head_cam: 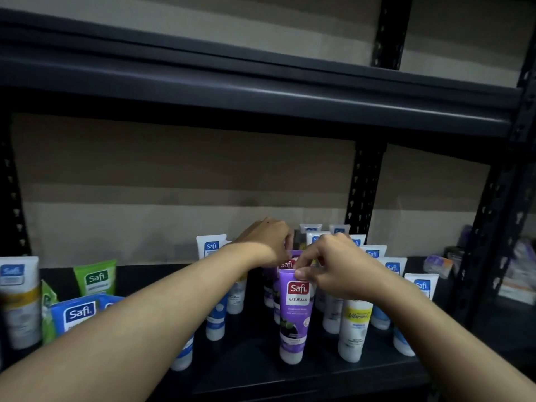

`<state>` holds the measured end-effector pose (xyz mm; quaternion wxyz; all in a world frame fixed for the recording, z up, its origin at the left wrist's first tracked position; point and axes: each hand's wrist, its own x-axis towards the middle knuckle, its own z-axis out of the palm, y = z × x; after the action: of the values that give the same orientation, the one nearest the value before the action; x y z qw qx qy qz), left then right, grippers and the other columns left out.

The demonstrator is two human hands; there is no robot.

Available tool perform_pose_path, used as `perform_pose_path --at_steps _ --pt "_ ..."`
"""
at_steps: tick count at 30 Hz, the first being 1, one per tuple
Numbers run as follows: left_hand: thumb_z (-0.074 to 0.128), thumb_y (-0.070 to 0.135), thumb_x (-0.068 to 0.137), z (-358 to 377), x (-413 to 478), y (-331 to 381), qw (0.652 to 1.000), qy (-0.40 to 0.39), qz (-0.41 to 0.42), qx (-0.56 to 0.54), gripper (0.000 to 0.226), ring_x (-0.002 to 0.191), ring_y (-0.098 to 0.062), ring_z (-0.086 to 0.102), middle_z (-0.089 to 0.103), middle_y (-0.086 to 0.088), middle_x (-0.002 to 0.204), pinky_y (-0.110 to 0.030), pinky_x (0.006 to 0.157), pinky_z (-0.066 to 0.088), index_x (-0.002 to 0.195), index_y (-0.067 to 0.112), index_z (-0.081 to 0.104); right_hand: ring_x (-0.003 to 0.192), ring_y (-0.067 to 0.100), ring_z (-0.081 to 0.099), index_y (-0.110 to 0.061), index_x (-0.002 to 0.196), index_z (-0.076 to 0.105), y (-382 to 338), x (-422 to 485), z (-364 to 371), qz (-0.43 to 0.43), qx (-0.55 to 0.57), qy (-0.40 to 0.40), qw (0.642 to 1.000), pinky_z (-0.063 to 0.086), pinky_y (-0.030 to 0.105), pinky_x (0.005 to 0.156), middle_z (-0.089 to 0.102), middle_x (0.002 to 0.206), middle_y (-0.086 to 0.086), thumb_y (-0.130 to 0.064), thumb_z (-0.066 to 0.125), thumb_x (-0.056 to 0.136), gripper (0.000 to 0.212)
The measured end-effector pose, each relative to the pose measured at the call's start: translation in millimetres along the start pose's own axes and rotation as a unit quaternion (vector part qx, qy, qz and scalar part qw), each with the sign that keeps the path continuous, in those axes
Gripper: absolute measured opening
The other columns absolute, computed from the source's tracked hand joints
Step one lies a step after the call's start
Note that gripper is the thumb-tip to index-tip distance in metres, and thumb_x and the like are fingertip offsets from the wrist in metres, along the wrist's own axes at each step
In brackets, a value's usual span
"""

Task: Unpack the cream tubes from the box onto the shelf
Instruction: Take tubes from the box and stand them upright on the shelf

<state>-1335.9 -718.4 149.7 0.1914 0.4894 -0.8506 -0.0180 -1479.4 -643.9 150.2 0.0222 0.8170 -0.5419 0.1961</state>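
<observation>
A purple cream tube (294, 317) stands cap-down near the front of the black shelf (249, 369). My right hand (333, 265) pinches its top edge. Just behind it stands a second purple tube (287, 264), and my left hand (268, 242) reaches over it with fingers curled at its top. Several white-and-blue tubes (391, 271) stand in rows to the right and behind. A white tube with a yellow label (353, 329) is right of the front purple tube. The box is out of view.
At the left are a green tube (95, 277), a blue-labelled pack (77, 314) and a white-and-gold tube (20, 300). An upper shelf beam (261, 91) hangs overhead. Black uprights (364, 187) stand behind and at the right. Blurred packets (438, 265) lie far right.
</observation>
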Motion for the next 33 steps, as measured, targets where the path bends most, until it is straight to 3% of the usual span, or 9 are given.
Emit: perform_pose_path --at_steps 4,9,14,17,20,27,33 --pt "0.062 0.016 0.083 7.1 0.9 -3.0 1.000 0.006 0.008 -0.006 0.013 0.079 -0.017 0.055 0.055 0.007 0.078 -0.026 0.068 0.042 0.075 0.025 0.060 0.064 -0.001 0.047 -0.028 0.093 0.076 4.1 2.0 6.7 0.012 0.002 -0.012 1.000 0.032 0.023 0.079 0.062 0.071 -0.019 -0.033 0.067 0.087 0.012" --pt "0.065 0.019 0.085 12.2 4.6 -4.0 1.000 0.009 0.009 -0.015 0.019 0.083 -0.018 0.059 0.056 0.008 0.077 -0.027 0.069 0.042 0.069 0.025 0.056 0.072 0.004 0.049 -0.027 0.093 0.077 9.3 2.1 10.5 0.011 0.002 0.000 1.000 0.033 0.024 0.081 0.070 0.079 -0.010 -0.032 0.067 0.087 0.012" --pt "0.065 0.019 0.084 16.6 6.4 -5.4 1.000 0.024 0.013 -0.016 0.013 0.084 -0.019 0.060 0.057 0.006 0.078 -0.027 0.068 0.042 0.073 0.024 0.060 0.060 -0.004 0.042 -0.031 0.093 0.076 14.6 3.1 14.5 0.003 -0.016 0.010 1.000 0.035 0.033 0.092 0.051 0.060 -0.024 -0.037 0.066 0.087 0.013" --pt "0.066 0.018 0.084 16.6 7.6 -7.4 1.000 0.017 0.015 -0.017 0.012 0.089 -0.020 0.061 0.057 0.004 0.082 -0.027 0.070 0.043 0.075 0.024 0.060 0.067 -0.001 0.046 -0.034 0.091 0.075 17.9 2.2 16.4 0.009 -0.025 0.028 0.999 0.033 0.039 0.103 0.068 0.077 -0.017 -0.041 0.066 0.086 0.012" --pt "0.068 0.021 0.084 15.5 9.5 -12.4 1.000 0.005 0.008 -0.022 0.012 0.091 -0.021 0.061 0.057 0.003 0.087 -0.029 0.074 0.047 0.076 0.025 0.059 0.084 0.003 0.058 -0.034 0.094 0.075 19.7 1.9 17.8 0.010 -0.013 0.031 0.999 0.038 0.041 0.102 0.073 0.090 -0.015 -0.042 0.067 0.085 0.015" --pt "0.068 0.021 0.086 16.7 7.5 -18.2 0.999 -0.001 0.005 -0.045 0.014 0.098 -0.020 0.058 0.057 0.002 0.086 -0.029 0.083 0.045 0.076 0.025 0.058 0.087 0.001 0.059 -0.034 0.094 0.074 16.3 -0.1 21.2 0.002 -0.004 0.023 1.000 0.040 0.043 0.100 0.071 0.089 -0.019 -0.043 0.065 0.086 0.015" --pt "0.068 0.024 0.086 16.8 6.9 -19.8 0.998 -0.017 -0.005 -0.053 0.009 0.106 -0.018 0.051 0.059 0.000 0.099 -0.028 0.081 0.039 0.083 0.026 0.060 0.088 0.002 0.060 -0.035 0.094 0.074 19.5 -1.4 25.1 -0.004 -0.015 0.054 0.998 0.038 0.041 0.101 0.072 0.091 -0.019 -0.047 0.065 0.084 0.018"
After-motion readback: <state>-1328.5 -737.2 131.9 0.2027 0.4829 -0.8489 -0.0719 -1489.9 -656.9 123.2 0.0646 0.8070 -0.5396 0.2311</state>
